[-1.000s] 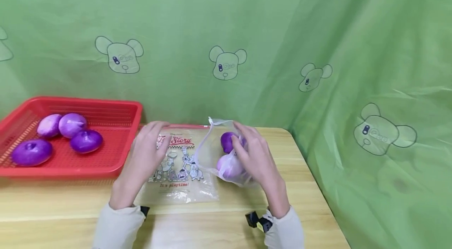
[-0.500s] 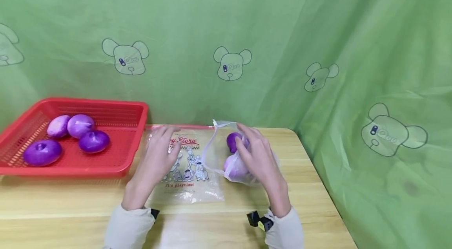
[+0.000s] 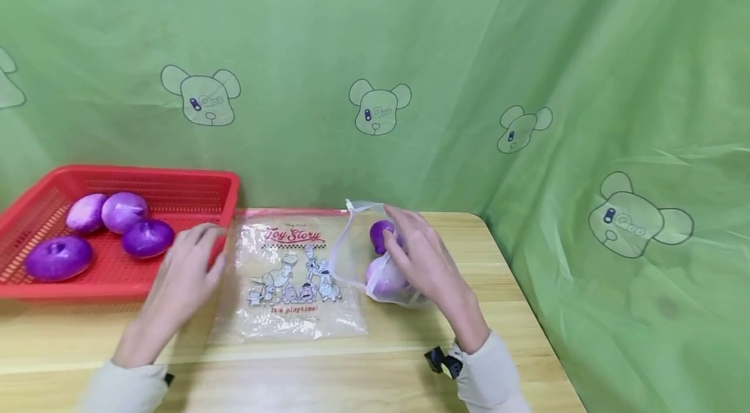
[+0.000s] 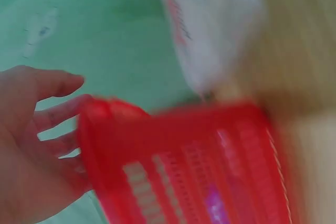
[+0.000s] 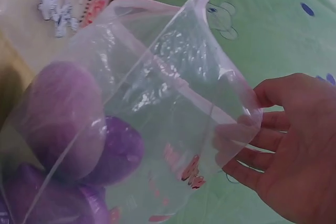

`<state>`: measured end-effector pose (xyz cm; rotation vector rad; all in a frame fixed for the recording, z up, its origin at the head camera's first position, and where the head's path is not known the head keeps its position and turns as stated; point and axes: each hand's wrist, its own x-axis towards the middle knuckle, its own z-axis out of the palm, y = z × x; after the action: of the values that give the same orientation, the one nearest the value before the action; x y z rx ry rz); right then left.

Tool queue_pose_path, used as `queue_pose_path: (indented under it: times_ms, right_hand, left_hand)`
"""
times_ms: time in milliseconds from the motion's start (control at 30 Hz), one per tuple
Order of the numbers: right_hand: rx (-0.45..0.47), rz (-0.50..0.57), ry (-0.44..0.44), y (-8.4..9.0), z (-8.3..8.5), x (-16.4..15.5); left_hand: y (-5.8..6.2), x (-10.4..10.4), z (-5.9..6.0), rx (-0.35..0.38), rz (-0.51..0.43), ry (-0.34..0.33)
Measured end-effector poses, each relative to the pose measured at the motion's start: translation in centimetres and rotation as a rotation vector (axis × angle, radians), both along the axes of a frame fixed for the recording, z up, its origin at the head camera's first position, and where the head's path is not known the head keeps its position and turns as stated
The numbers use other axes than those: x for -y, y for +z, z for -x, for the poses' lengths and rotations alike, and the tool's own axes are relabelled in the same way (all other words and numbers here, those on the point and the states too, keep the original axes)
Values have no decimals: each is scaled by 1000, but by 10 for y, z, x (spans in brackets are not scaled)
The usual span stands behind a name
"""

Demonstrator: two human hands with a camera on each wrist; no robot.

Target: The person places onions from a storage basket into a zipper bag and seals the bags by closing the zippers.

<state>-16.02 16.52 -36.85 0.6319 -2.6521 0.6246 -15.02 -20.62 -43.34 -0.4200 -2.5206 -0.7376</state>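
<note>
My right hand [image 3: 424, 263] pinches the rim of a clear zip bag [image 5: 173, 93], thumb on one side and fingers on the other. Several purple onions [image 5: 65, 114] lie inside that bag, whose mouth faces left in the head view. My left hand [image 3: 184, 273] is at the near right corner of the red basket [image 3: 193, 283], fingers spread and loosely bent, holding nothing. In the left wrist view this hand [image 4: 37, 145] overlaps the basket rim, which hides part of its fingers. Several more purple onions [image 3: 148, 238] rest in the basket.
A flat clear zip bag with cartoon print [image 3: 293, 283] lies on the wooden table [image 3: 305, 377] between basket and filled bag. A green curtain [image 3: 305, 159] with bear-head outlines hangs behind and along the right side.
My left hand has moved left from above the flat printed bag to the basket's near right corner. The right hand stays at the filled bag, nearly unmoved.
</note>
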Motion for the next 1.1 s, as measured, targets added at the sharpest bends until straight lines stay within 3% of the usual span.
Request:
queue_pose_path:
  times_ms: [133,267,500,667,833,1100]
  right_hand:
    - [-12,-44,22,-2,0,-1]
    - [-26,-61,30,-4,-1,-4]
    - [-53,-62,37,-7,0,-8]
    - [-54,-74,41,-7,1,-11]
    - [-34,-63,22,-8,1,-17]
    - [-47,-29,14,-11,-2,-27]
  left_hand:
    - [-4,31,8,-109,21,26]
    - [-6,60,15,-118,49,63]
    - [-10,96,34,69,162,103]
    - [-12,111,44,226,237,103]
    - [-16,119,48,400,255,118]
    - [-19,130,61,381,230,135]
